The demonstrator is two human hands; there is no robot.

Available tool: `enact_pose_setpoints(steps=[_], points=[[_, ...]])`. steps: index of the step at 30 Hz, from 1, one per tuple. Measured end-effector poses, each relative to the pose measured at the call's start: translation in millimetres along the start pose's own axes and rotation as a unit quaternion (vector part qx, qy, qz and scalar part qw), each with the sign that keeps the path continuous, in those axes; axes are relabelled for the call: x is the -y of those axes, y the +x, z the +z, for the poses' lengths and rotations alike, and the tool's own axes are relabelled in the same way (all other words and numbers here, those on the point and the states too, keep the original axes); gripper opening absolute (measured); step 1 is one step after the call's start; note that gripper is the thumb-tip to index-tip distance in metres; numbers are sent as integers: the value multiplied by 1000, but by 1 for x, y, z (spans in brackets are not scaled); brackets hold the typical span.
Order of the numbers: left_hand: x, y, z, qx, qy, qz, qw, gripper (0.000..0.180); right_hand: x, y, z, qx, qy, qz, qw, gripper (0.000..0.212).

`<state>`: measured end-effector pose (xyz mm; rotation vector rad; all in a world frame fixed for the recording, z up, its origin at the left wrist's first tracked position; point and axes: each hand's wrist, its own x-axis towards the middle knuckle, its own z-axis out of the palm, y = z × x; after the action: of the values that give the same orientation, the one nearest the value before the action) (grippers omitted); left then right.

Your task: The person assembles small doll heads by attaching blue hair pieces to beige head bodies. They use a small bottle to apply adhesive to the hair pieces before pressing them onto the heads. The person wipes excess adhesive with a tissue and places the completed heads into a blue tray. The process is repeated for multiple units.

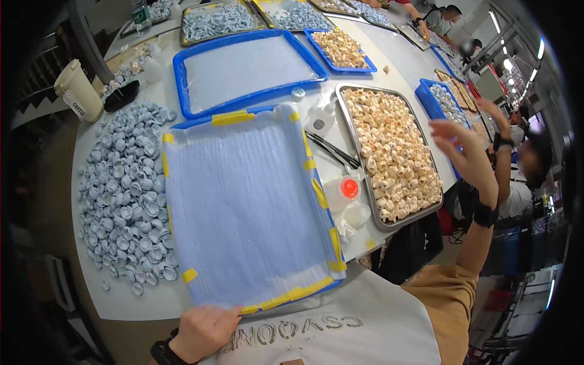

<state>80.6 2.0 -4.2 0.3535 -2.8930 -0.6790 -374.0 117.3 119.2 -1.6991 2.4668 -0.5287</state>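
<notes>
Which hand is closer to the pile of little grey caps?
The left hand. It rests on the near edge of the film-covered blue tray, beside the grey caps. The right hand is raised far off, past the metal tray.

A single head-worn fisheye camera looked steeply down from above the near edge of the white table (146, 304), facing away from the wearer. The blue tray (249, 207) sat close beneath it; far trays curved toward the rim.
</notes>
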Motion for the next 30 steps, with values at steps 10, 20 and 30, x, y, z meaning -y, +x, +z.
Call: enact_pose_setpoints(steps=[10,20,30], points=[[-7,2,8,-52,5,-11,999,22,-50,-46,100,19,-65,128,989,50],[-12,2,10,-62,2,-43,997,19,-48,-45,98,13,-6,131,991,43],[-11,0,11,-75,9,-40,996,20,-48,-43,99,1,-53,86,995,32]])
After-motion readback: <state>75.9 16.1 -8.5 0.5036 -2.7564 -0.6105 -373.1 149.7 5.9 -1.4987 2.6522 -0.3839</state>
